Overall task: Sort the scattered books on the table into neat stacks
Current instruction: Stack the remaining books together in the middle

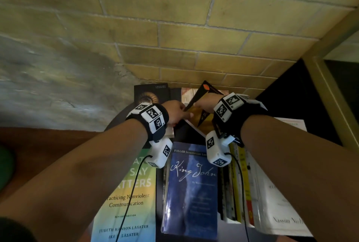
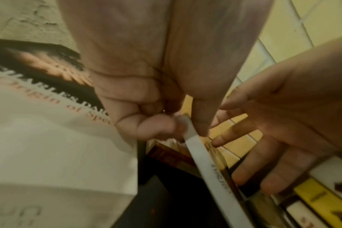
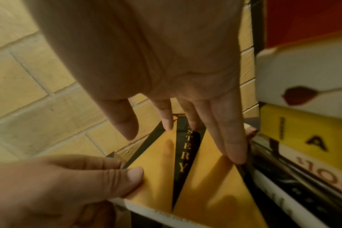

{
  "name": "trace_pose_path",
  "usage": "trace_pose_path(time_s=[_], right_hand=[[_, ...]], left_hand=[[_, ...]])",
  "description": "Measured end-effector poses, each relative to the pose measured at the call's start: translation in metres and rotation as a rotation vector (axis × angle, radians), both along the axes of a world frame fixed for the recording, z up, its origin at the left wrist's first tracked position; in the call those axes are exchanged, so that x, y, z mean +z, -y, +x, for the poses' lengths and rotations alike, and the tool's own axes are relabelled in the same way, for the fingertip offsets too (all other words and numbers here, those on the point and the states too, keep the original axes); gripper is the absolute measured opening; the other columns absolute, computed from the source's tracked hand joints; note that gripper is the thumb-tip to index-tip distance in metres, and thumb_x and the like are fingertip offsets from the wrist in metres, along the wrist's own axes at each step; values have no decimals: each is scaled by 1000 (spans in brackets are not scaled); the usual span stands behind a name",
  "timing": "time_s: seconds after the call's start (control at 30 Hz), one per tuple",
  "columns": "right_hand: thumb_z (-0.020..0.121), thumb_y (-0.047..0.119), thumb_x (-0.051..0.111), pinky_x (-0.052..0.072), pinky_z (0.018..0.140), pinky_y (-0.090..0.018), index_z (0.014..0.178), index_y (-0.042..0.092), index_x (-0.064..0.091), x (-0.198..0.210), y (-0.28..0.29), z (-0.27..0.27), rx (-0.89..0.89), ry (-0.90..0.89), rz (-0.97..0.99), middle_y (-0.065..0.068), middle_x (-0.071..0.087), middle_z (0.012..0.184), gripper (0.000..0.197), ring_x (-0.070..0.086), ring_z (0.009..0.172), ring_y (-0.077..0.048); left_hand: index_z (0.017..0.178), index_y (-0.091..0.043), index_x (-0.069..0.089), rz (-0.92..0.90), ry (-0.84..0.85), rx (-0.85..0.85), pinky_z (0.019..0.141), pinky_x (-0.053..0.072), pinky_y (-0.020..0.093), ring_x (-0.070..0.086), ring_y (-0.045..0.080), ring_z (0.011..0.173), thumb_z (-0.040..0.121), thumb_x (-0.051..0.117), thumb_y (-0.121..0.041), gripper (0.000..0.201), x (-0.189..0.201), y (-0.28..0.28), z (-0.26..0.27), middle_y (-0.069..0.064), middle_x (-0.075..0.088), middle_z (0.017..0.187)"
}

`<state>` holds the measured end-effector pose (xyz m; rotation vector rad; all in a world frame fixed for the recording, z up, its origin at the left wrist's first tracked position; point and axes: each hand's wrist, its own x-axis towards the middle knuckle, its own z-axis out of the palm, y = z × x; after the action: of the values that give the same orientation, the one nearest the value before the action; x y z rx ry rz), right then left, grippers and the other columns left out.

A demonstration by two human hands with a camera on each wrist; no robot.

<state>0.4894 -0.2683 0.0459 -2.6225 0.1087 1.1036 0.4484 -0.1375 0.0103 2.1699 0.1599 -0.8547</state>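
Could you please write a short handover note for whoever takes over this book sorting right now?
Left hand: pinches the near corner of the yellow and black book, thumb on the cover.
Right hand: open, straight fingers against the same book's far edge, steadying it.
That book is tilted up at the back of the table, by the brick wall.
Done: a row of books stands spine-up on the right.
Left: King John, the green book, the Darwin book and the dark one at the back lie flat and separate, not yet stacked.
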Motion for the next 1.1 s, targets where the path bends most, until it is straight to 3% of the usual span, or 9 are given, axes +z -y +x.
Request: trace_pose_path(time_s=[0.23,0.3,0.37,0.47,0.7,0.8,0.93,1.0,1.1], right_hand=[[91,41,54,49,89,-31,124,10,51,6,10,2,-198,130,128,-5,54,108,45,58,105,-29],[94,30,53,55,64,-18,129,5,50,1,8,4,-254,94,249,-5,56,115,43,60,82,-19],[97,22,52,40,42,-10,133,2,49,0,4,-2,-215,76,243,-7,54,117,42,60,84,-16],[93,27,56,37,55,-20,132,6,52,-3,-6,-4,-154,44,171,-12,54,136,44,53,122,-27],[103,17,38,32,102,-28,143,11,39,0,-40,-1,-30,106,70,-12,36,151,41,36,137,-27],[104,19,34,36,101,-27,141,5,41,-3,-45,3,99,75,-22,-15,41,146,40,41,133,-29],[99,16,47,48,77,-6,142,5,39,-6,-49,2,220,58,-60,-9,42,143,44,43,131,-30],[100,25,47,43,100,-24,141,5,41,-8,-52,5,230,59,-136,-12,43,145,46,43,132,-30],[94,27,55,39,106,-38,138,3,45,-11,-49,11,248,98,-161,-17,46,143,51,45,130,-33]], left_hand=[[115,-12,48,-352,48,356,79,59,45,67,28,73,101,48,-16,15,-2,-43,-17,14,60,88],[123,-15,42,-463,21,522,68,60,35,68,20,58,100,48,-10,24,1,-66,-29,15,59,85],[126,-14,41,-549,13,612,61,62,30,72,18,57,99,48,-8,28,5,-88,-46,18,61,95],[127,-12,45,-610,25,669,60,61,26,75,19,70,99,48,-11,27,4,-118,-68,16,62,111],[96,-19,54,-516,-3,780,61,59,23,69,18,78,100,48,-16,7,-14,-133,-93,10,68,95],[91,-17,53,-456,23,752,58,57,20,71,8,62,100,50,-16,10,-25,-132,-94,4,69,86],[94,-16,54,-414,11,728,70,58,27,72,9,67,99,53,-19,6,-32,-133,-94,3,69,90],[100,-12,53,-374,13,707,83,55,35,71,14,77,99,53,-20,8,-32,-133,-94,2,68,92],[110,-8,52,-340,1,692,94,52,41,69,17,86,99,52,-21,17,-31,-131,-93,2,67,95]])
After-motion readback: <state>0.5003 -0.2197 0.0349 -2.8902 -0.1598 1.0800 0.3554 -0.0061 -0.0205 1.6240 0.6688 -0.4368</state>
